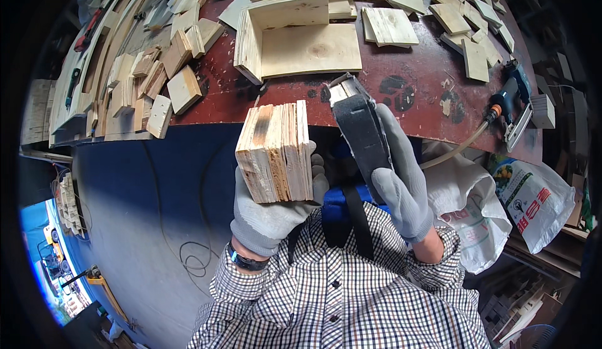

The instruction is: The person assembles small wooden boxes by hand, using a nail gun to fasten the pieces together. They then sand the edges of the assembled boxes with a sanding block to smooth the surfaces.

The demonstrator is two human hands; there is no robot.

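Observation:
A stack of small plywood pieces (276, 155) stands on edge in my left hand (260, 220), whose gloved fingers wrap round it from below and the right side. Dark scorch-like marks show on the top edges. My right hand (404, 189), also gloved, grips a sanding block (362, 133) wrapped in black abrasive. Pale wood shows at its upper end. The block tilts upright just right of the stack, with a gap between them. Both hands are in front of the table's near edge.
On the red table (282, 101), a three-sided plywood box part (310, 48) sits beyond my hands. Loose plywood pieces (389, 26) lie around it. A nail gun (517, 98) with an air hose (458, 148) rests at the right edge. White sacks (470, 208) hang or stand below.

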